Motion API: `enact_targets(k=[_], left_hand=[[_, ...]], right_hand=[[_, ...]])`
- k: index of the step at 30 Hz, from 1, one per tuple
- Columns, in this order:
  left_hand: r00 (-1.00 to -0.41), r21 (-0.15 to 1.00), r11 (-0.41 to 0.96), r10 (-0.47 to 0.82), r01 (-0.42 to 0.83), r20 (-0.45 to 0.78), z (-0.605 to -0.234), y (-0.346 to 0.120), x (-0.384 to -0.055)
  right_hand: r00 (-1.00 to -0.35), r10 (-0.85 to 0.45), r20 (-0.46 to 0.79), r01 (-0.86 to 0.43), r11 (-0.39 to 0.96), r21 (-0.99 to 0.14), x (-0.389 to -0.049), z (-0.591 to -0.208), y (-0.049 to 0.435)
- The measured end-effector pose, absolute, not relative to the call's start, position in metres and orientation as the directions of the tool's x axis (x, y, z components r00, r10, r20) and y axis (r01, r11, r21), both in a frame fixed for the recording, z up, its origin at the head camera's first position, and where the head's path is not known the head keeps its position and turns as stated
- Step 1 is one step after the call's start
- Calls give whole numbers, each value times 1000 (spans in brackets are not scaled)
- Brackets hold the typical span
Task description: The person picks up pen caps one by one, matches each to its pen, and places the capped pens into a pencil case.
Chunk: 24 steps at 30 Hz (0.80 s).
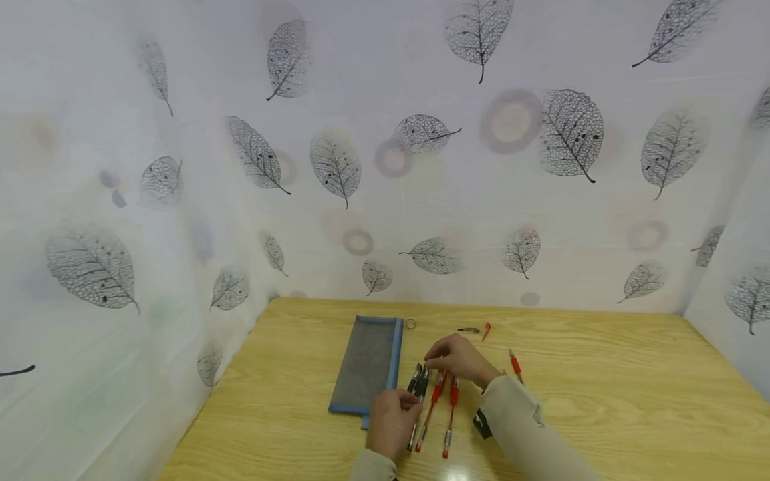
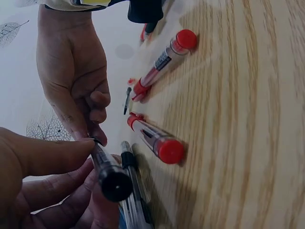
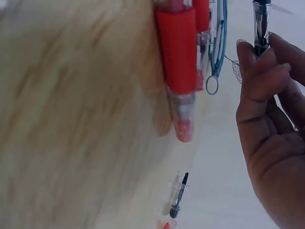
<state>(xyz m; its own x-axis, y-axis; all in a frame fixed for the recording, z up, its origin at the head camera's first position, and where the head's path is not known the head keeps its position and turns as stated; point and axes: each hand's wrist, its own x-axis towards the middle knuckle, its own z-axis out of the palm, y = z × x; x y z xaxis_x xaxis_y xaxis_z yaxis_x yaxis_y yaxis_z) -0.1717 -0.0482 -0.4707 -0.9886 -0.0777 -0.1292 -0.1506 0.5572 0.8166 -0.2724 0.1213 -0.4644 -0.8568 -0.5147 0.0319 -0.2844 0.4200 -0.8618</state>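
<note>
In the head view, my left hand (image 1: pixel 392 422) and right hand (image 1: pixel 460 361) are both at a black gel pen (image 1: pixel 423 384). The left wrist view shows my left thumb and fingers pinching this pen near its black end plug (image 2: pixel 116 183). My right fingertips pinch its other end (image 3: pixel 261 45) in the right wrist view, partly covering it. Right beside it lies a second black pen (image 2: pixel 136 191). Two red pens (image 1: pixel 434 401) (image 1: pixel 451 414) lie on the table just to the right, under and beside my right hand.
A grey mesh pouch (image 1: pixel 367 364) with blue edging and a zip ring (image 1: pixel 411 324) lies left of the pens. Farther back are a clear-and-black pen cap (image 1: pixel 468 330) and a small red cap (image 1: pixel 486 331). Another red pen (image 1: pixel 515 364) lies beyond my right forearm. A leaf-patterned curtain (image 1: pixel 385 200) borders the table.
</note>
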Motion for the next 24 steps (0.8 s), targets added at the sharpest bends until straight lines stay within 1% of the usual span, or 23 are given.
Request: enact_targets(k=[6,9,14,16,24], left_hand=[[-986,784,599,-117,-163,-115,-471,-48,-172],[-988,784,604,-128,-142,-81,-472,-50,-171],[-994,839,540,-105,-68,-14,-475,-54,-169],[-996,861,505,-93,-62,-17,-475,-55,-169],[-996,886,456,-72,-84,-57,-473,-55,-169]], right_hand=[[-855,-518,23,-292,444,-847,-274,-469,114],[-855,-519,11,-285,452,-845,-274,-470,113],[-850,-527,4,-283,449,-848,-273,-471,112],[-848,-530,3,-279,443,-852,-273,-471,112],[-854,-519,9,-279,446,-851,-272,-471,113]])
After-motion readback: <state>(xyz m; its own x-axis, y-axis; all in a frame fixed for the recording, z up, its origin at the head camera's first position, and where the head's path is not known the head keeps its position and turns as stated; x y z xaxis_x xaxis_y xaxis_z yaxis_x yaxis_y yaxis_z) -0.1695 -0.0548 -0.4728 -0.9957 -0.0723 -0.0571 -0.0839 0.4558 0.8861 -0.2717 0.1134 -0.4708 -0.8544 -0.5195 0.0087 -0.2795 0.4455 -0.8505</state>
